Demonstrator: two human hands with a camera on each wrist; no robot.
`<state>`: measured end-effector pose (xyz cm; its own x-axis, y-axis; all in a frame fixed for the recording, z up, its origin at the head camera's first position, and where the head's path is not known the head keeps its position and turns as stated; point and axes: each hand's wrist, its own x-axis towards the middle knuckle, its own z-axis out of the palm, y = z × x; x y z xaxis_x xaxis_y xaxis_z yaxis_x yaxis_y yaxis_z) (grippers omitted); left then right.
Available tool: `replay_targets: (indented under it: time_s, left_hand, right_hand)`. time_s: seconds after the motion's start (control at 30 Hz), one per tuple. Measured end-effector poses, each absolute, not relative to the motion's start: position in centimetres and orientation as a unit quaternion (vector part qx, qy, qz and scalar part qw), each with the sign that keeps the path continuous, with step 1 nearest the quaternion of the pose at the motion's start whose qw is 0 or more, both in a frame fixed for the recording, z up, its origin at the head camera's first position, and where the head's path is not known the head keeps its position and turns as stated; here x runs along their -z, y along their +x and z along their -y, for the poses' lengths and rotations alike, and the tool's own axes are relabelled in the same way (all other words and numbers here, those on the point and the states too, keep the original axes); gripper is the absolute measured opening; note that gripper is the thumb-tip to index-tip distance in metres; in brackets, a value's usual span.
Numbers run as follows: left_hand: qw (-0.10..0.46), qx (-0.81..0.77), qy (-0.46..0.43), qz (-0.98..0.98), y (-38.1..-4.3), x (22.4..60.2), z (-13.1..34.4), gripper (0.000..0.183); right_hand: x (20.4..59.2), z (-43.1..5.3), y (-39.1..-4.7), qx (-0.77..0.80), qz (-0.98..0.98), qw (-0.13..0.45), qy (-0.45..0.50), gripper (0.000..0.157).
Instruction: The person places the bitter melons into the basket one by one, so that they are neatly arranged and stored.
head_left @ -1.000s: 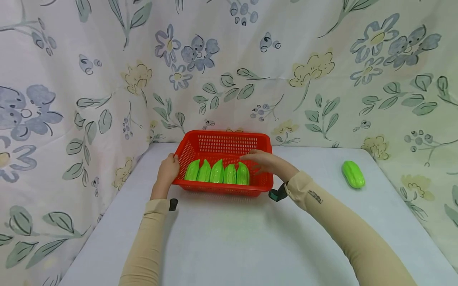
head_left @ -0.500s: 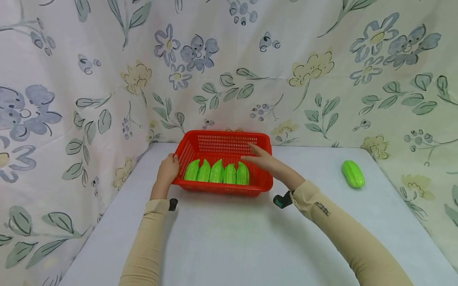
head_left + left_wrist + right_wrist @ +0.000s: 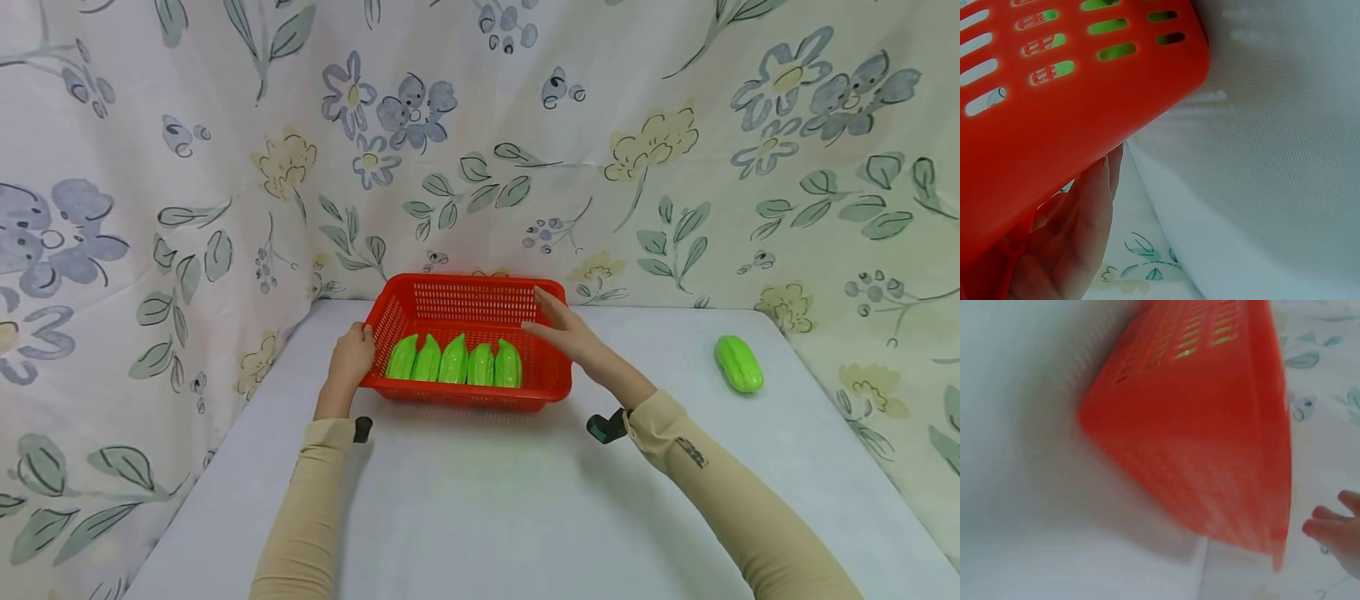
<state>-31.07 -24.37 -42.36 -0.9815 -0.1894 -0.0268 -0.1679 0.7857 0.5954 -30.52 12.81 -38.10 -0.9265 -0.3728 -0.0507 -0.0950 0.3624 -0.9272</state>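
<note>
A red plastic basket stands at the back of the white table. Several bright green, ridged, gourd-like vegetables lie side by side in a row along its front, tips to the back. My left hand grips the left rim; in the left wrist view, its fingers curl under the basket's edge. Over the right end of the basket is my right hand, fingers spread and holding nothing. In the right wrist view, its fingertips show apart from the rim. Another green gourd-like vegetable lies alone at the table's right.
A floral curtain hangs close behind the basket and along both sides of the table. The white tabletop stretches in front of the basket. A dark wrist device sits below my right wrist.
My right hand has drawn back to the right, from near the row's right end toward the basket's right rim, its fingers spreading. My left hand and the vegetables have not moved.
</note>
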Motion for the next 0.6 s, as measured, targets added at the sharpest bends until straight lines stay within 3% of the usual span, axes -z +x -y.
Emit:
replay_targets:
  time_s: [0.33, 0.6]
  left_hand:
    - [0.015, 0.316, 0.096, 0.944, -31.2, 42.4, 24.4, 0.051]
    - [0.01, 0.319, 0.097, 0.943, -31.2, 42.4, 24.5, 0.052]
  right_hand:
    - [36.1, -15.2, -28.5, 0.55, -0.819, 0.105, -0.127, 0.077]
    - [39.3, -19.2, -30.5, 0.533, -0.838, 0.06, -0.098, 0.078]
